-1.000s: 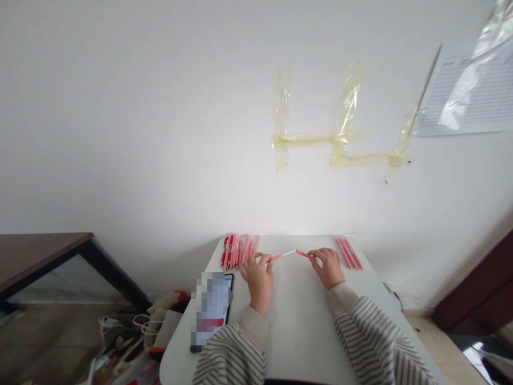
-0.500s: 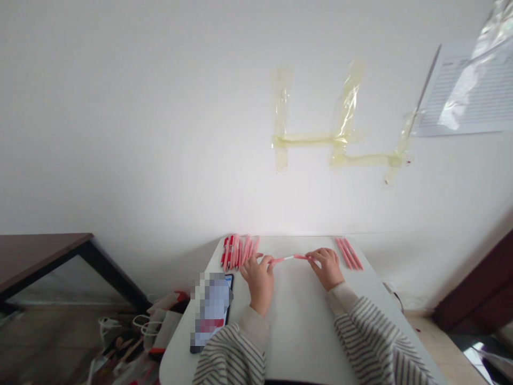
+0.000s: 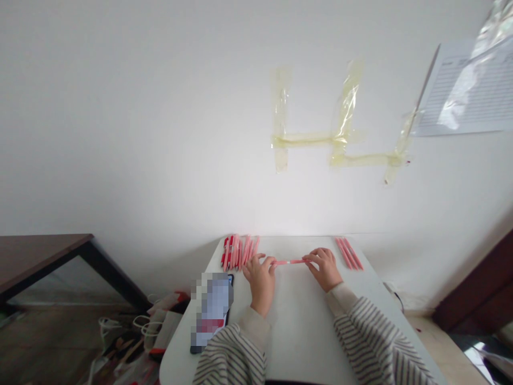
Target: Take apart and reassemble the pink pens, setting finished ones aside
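Observation:
A slim pink pen (image 3: 296,261) is held level above the white table (image 3: 300,331), in two pink parts with a short white stretch between them. My left hand (image 3: 261,280) pinches its left end between thumb and fingers. At the other end, the fingertips of my right hand (image 3: 325,270) are closed on the right part. Just beyond my left hand lies a row of several pink and red pens (image 3: 239,252). Several more pink pens (image 3: 349,253) lie side by side to the right of my right hand.
A phone (image 3: 212,310) with a blurred screen lies by the table's left edge. The white wall (image 3: 160,133) rises behind the table. On the floor at left are bags and cables (image 3: 150,326), beside a dark brown desk (image 3: 44,256).
The two pink parts of the pen have come closer together and into line, so less of the white stretch shows. My right hand has shifted slightly left.

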The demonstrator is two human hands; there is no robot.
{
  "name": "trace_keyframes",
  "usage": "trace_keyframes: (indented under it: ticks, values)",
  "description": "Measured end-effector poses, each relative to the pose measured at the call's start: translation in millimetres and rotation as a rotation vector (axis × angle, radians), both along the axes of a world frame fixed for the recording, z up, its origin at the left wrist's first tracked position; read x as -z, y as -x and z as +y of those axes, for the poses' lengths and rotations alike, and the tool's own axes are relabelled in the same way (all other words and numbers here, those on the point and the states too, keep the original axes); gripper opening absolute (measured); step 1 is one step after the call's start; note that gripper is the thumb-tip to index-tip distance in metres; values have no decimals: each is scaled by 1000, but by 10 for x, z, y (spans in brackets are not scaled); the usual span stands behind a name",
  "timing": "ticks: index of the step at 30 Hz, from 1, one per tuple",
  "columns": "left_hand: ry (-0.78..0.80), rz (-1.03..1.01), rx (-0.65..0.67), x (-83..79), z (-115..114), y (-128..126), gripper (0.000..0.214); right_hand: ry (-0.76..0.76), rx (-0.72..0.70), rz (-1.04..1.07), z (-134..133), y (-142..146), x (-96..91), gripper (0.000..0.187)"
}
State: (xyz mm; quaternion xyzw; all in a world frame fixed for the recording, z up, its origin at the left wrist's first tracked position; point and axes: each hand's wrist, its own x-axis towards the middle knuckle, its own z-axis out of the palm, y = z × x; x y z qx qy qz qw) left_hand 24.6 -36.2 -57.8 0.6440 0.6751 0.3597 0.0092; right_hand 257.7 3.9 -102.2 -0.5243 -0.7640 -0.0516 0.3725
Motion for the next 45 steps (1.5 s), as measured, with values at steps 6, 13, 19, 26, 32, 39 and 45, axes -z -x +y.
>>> trace_keyframes:
  ticks: [6, 13, 19, 26, 32, 39, 45]
  values:
    - [-17, 11, 24, 3, -3, -15, 14, -1, -28, 11, -10, 18, -11, 19]
    - [-8, 12, 41, 33, 10, -21, 14, -2, -53, 23, -9, 15, -13, 20]
    - [-13, 10, 47, 76, 33, -22, 14, -11, -50, 29, -7, 8, -6, 19]
    - [-16, 1, 73, 100, 61, -9, 15, -7, -50, 44, 3, 3, -1, 19]
    - [-26, 7, 81, 74, 47, -22, 15, 18, -62, 50, -28, 20, -57, 18]
    - [-13, 2, 88, 60, 43, -30, 15, 30, -66, 42, -42, 29, -73, 19]
    - [-10, -23, 110, 59, 46, -33, 13, 72, -82, 49, -18, 16, -53, 20]
